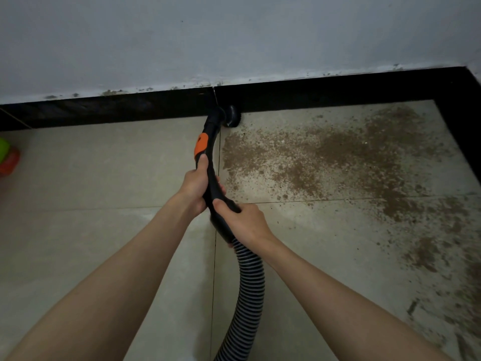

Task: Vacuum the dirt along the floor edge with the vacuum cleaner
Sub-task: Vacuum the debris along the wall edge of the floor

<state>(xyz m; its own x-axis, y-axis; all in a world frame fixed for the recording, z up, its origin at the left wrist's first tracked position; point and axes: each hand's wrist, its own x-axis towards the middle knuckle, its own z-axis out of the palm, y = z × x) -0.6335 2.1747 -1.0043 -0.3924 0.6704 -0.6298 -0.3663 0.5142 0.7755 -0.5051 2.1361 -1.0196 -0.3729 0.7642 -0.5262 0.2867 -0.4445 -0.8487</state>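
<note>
Two bare forearms are reaching forward from the bottom of the view, and a ribbed grey-and-black hose (250,290) is rising between them from the lower edge, curving up into a curved black handle tube (212,188).

The right hand (243,221) is gripping the lower end of that tube, just above where the ribbed hose joins it, with the fingers wrapped round and the thumb lying along the top. The left hand (196,187) is gripping the tube a little farther up, fingers curled round it and the thumb stretched along the tube towards an orange slider (201,145) set into the tube's upper side.

Beyond the orange piece, the tube is bending to the right into a round black brush nozzle (231,117), which is sitting at the foot of the black skirting (109,110), where the pale floor tiles (104,178) are meeting the wall. The nozzle is lying just beside the near edge of a broad scatter of brown dirt (338,155) that is spreading right across the tiles towards the corner and trailing down the right side of the view.

To the left of the tube the tiles are showing pale. At the far left edge a green and orange object (6,157) is poking into view, too cropped to identify. Above the skirting, a grey-white wall (234,35) is filling the top of the view, with dark specks along its lower edge.
</note>
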